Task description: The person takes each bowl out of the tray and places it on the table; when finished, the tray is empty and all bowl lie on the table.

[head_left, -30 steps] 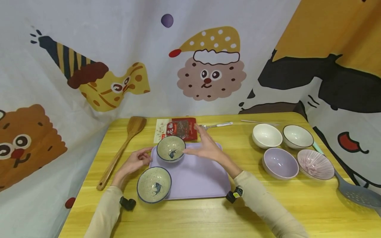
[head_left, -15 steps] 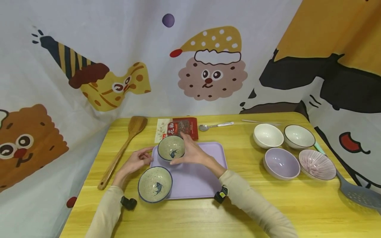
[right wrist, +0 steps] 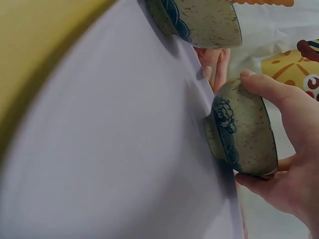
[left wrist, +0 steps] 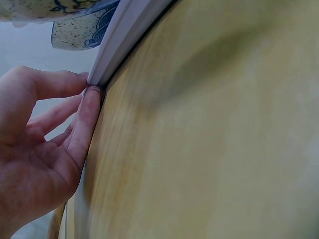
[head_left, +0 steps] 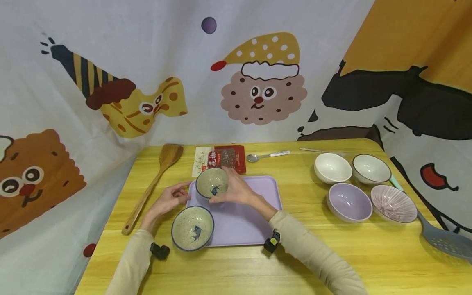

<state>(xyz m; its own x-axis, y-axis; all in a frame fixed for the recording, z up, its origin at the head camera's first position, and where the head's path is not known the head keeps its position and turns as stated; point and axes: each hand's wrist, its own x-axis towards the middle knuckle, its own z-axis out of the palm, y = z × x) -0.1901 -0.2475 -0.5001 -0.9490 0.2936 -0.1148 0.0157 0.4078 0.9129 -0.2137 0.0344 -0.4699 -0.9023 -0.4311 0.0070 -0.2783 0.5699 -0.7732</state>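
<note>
A lilac tray (head_left: 243, 221) lies on the yellow table (head_left: 239, 266). Two speckled bowls with a blue fish inside stand on it: one at the far left corner (head_left: 211, 182) and one at the near left corner (head_left: 192, 228). My right hand (head_left: 236, 190) grips the far bowl (right wrist: 242, 129), thumb on the rim and fingers round its side. My left hand (head_left: 167, 200) touches the tray's left edge (left wrist: 124, 37) with thumb and fingertip (left wrist: 88, 107), holding nothing else. The near bowl (right wrist: 197, 20) stands untouched.
A wooden spatula (head_left: 155, 180) lies left of the tray. A red spice packet (head_left: 221, 159) and a metal spoon (head_left: 267, 155) lie behind it. Several empty bowls (head_left: 348, 201) stand at the right, with a grey slotted ladle (head_left: 442, 239) near the right edge.
My right hand moved left from an open pose beside the far bowl and closed its fingers round it. The left hand stayed at the tray's edge.
</note>
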